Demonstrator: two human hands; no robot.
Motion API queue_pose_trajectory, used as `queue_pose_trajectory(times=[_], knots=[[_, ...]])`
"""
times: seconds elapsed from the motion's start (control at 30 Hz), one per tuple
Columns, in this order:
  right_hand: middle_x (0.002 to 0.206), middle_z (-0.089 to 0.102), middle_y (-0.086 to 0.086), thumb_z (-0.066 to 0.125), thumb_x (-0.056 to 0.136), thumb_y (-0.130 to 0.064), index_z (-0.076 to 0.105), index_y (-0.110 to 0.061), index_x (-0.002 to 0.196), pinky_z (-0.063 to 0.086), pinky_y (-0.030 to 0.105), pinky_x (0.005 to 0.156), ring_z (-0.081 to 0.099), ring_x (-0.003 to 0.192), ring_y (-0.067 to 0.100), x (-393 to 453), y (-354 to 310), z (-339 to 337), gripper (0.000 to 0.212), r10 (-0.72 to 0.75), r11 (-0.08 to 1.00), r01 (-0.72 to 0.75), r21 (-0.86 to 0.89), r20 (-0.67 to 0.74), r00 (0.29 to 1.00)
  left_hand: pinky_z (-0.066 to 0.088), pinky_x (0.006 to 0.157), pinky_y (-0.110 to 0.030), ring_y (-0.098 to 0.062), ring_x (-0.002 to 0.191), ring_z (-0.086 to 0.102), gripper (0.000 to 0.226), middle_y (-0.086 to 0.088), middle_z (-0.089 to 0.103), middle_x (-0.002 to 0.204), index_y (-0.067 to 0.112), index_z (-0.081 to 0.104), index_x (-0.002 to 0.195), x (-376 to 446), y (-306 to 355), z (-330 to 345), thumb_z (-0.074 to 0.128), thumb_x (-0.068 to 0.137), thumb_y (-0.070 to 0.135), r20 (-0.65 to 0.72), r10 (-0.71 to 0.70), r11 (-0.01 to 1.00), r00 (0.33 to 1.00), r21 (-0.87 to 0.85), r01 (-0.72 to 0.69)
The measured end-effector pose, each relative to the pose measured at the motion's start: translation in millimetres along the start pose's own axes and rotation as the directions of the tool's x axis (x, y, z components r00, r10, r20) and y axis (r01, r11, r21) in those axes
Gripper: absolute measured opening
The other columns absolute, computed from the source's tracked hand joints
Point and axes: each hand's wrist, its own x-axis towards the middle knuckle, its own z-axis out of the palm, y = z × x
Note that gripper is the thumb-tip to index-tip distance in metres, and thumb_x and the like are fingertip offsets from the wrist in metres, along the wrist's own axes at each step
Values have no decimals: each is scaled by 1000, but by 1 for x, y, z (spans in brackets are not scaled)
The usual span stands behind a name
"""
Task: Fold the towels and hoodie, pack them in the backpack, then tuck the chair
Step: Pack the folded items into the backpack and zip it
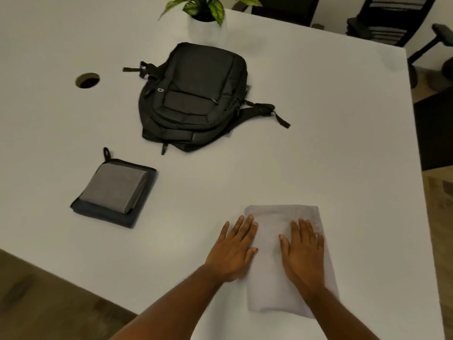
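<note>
A pale grey folded cloth (269, 278) lies near the table's front edge. My left hand (232, 251) lies flat with straight fingers over its left edge, and my right hand (302, 251) presses flat on its middle. A black backpack (196, 96) lies closed further back on the white table (318, 143). To the left sits a folded grey towel (114, 187) stacked on a folded dark blue towel (107, 215) with a hanging loop.
A potted plant (204, 18) stands behind the backpack. A round cable hole (87, 80) is in the tabletop at the left. Black chairs (389, 20) stand beyond the far right corner. The table's right edge drops to the floor.
</note>
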Motion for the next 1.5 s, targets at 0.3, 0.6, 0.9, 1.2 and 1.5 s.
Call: queue_pose_trajectory(times=[0.3,0.6,0.9,1.2,1.5], knots=[[165,26,11,23,103,-52,26,-9,159,22,46,124,26,152,24,8,-155,6,71,-263,955,257,149,17,965,-7,126,-45,-15,154,-19,70,0,-18,167,22,-10,161,-42,-126,-48,-1,100,56,-122,-248,968,961,-70,241],[170,4,6,33,106,-51,7,-16,162,12,37,126,9,156,20,19,-297,23,70,-405,906,353,233,235,884,1,126,-48,-21,157,-3,62,-6,1,170,16,7,162,-79,-259,-103,24,108,42,-264,-486,872,833,-206,443],[170,6,9,35,106,-52,6,-12,162,16,37,126,9,156,23,42,-374,37,75,-358,923,276,268,338,870,2,125,-50,-26,157,3,64,-12,8,169,11,15,160,-95,-342,-128,27,107,44,-296,-620,784,726,-272,558],[133,45,11,60,97,-51,37,-9,143,53,36,92,55,115,25,54,-428,45,67,-162,860,-71,505,402,901,23,119,-59,-35,145,32,72,-18,37,155,5,34,149,-90,-384,-122,35,101,58,-53,-825,523,563,-449,725],[134,47,12,76,88,-40,36,-7,138,54,33,88,57,115,28,65,-438,53,72,-10,726,-363,584,536,844,49,99,-51,-34,122,49,60,-17,50,136,7,48,136,-89,-371,-124,43,101,55,-132,-830,545,541,-399,738]])
